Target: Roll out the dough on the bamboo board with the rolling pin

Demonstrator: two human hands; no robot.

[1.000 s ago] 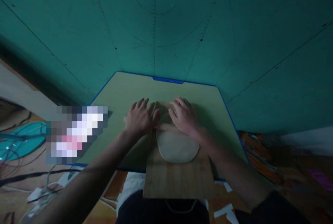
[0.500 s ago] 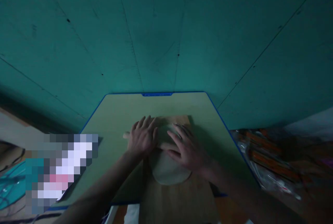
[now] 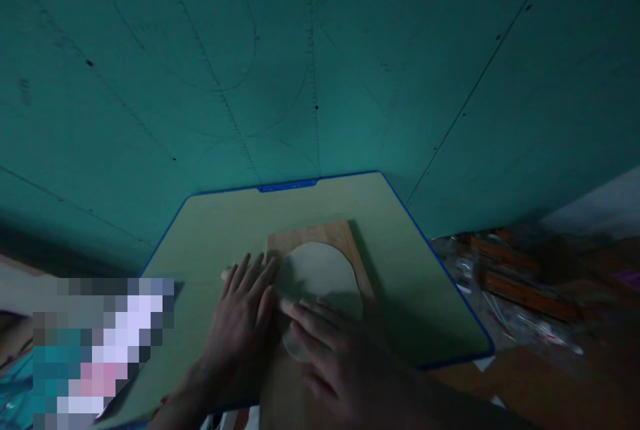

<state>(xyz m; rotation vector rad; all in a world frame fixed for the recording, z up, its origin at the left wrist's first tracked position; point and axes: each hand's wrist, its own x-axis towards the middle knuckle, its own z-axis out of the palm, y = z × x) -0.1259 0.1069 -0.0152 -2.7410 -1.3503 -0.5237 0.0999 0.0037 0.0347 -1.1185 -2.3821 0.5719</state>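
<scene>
The right hand point(image 3: 333, 345) hides part of the dough point(image 3: 320, 270) and the right end of the rolling pin point(image 3: 287, 305). The wooden board point(image 3: 283, 383) runs off the bottom edge; pixelation obscures an object point(image 3: 117, 343) at left.

The bare, marked green wall point(image 3: 360, 83) and cluttered floor point(image 3: 530, 383) suggest an unfinished room.

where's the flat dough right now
Just below centre in the head view, the flat dough lies on the wooden board, right of the left hand, with rolling pin and right hand across its near part.
</scene>
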